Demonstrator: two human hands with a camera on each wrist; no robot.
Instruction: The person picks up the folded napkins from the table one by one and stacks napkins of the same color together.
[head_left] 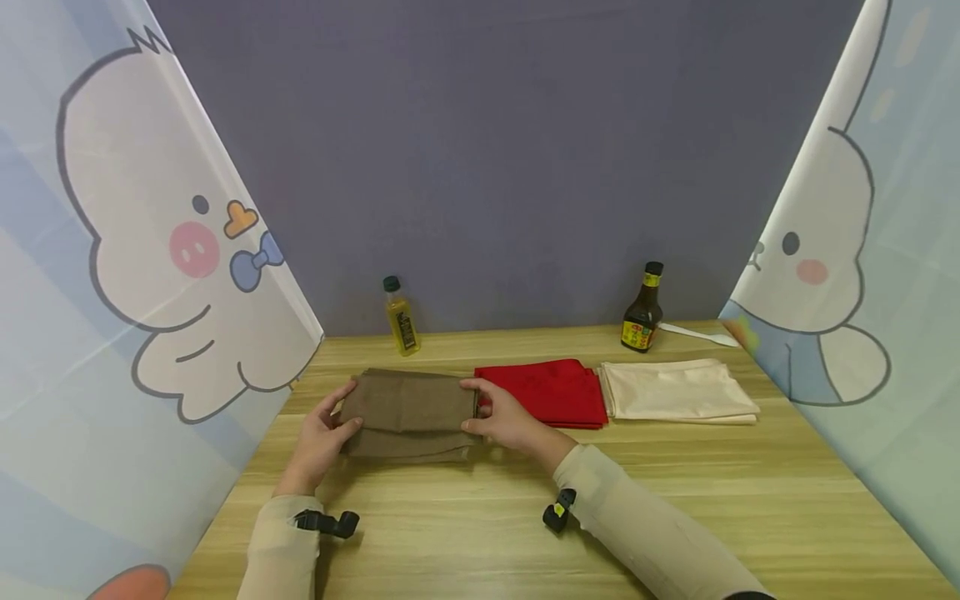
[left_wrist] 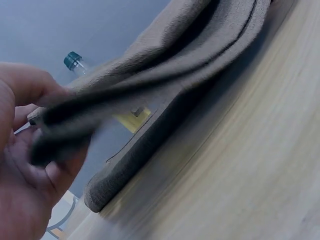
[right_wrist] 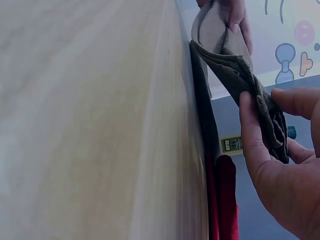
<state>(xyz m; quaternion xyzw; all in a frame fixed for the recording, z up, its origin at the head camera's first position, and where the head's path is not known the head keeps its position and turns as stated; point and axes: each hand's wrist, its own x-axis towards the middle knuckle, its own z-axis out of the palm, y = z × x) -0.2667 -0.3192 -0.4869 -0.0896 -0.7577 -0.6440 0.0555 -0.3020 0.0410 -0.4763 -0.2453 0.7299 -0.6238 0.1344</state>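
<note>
Both hands hold a folded brown cloth (head_left: 412, 402) by its two ends, at the left of the table. My left hand (head_left: 324, 433) pinches the left end between thumb and fingers. At the opposite end, my right hand (head_left: 510, 418) has its thumb on one face and fingers on the other. Beneath lies more folded brown fabric (left_wrist: 130, 167) on the table, with a gap showing between it and the held part. In the right wrist view the raised cloth (right_wrist: 235, 70) sags between the hands. A folded red cloth (head_left: 543, 392) lies just right of the right hand.
Right of the red cloth lies a folded cream cloth (head_left: 678, 392). Behind stand a yellow oil bottle (head_left: 402, 321) with a green cap and a dark sauce bottle (head_left: 642, 312). A white plastic utensil (head_left: 697, 335) lies at the back right. Printed curtains (head_left: 150, 208) flank the table (head_left: 465, 533).
</note>
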